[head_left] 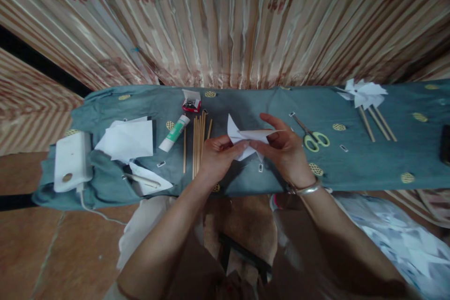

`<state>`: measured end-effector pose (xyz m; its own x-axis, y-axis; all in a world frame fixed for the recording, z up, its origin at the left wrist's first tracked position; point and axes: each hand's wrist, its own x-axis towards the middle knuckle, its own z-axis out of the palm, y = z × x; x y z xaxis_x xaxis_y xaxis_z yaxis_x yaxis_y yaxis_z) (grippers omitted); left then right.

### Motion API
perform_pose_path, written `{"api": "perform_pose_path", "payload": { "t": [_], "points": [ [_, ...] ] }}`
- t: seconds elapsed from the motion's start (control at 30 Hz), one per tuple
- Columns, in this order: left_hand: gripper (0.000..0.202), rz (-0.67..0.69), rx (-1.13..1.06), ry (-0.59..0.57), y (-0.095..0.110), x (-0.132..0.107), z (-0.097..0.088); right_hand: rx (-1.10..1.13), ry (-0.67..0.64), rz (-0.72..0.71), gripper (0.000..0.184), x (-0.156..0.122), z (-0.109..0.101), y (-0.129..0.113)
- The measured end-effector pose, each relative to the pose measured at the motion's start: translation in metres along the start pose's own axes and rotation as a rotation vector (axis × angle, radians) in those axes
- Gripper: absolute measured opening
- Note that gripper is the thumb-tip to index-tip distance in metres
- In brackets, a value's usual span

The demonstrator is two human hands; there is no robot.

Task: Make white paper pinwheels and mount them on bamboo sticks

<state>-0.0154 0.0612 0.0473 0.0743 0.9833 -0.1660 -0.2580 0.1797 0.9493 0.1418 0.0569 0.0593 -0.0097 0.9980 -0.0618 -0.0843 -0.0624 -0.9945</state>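
Observation:
Between my two hands, over the middle of the cloth, is a white paper pinwheel [253, 137] with folded, pointed blades. My left hand [220, 153] pinches its left side between thumb and fingers. On the other side my right hand [284, 150] grips the paper with the thumb in front, its index finger raised away. Just left of my left hand lie several thin wooden sticks [198, 143]. Behind them an open red box of small metal pins [191, 103] stands near a green and white glue stick [175, 133]. Scissors with yellow-green handles [314, 140] lie right of my right hand.
White paper sheets [130, 138] are stacked on the left, with a paper piece and a pen-like tool [144, 180] in front. A white corded device [72, 161] sits at the left end. Finished pinwheels on sticks [367, 96] lie far right. A striped curtain [225, 28] hangs behind.

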Motion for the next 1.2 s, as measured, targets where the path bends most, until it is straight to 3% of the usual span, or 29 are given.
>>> {"api": "perform_pose_path", "payload": {
  "t": [0.27,0.5,0.7,0.9,1.2],
  "points": [
    [0.027,0.019,0.001,0.002,0.002,-0.002,0.001,-0.052,0.002,-0.013,0.072,0.0,0.001,0.002],
    [0.018,0.084,0.124,0.013,0.0,-0.003,-0.002,-0.116,0.035,-0.061,0.05,0.001,0.004,-0.004],
    [0.018,0.099,0.165,0.024,-0.001,-0.002,-0.003,-0.023,0.021,0.021,0.063,0.002,0.003,0.001],
    [0.014,0.138,0.216,0.02,-0.003,-0.002,-0.006,0.018,0.004,0.025,0.063,0.003,0.004,0.004],
    [0.025,0.141,0.302,0.041,-0.002,-0.002,-0.006,0.024,0.009,0.017,0.059,0.003,0.005,0.006]
  ]
}}
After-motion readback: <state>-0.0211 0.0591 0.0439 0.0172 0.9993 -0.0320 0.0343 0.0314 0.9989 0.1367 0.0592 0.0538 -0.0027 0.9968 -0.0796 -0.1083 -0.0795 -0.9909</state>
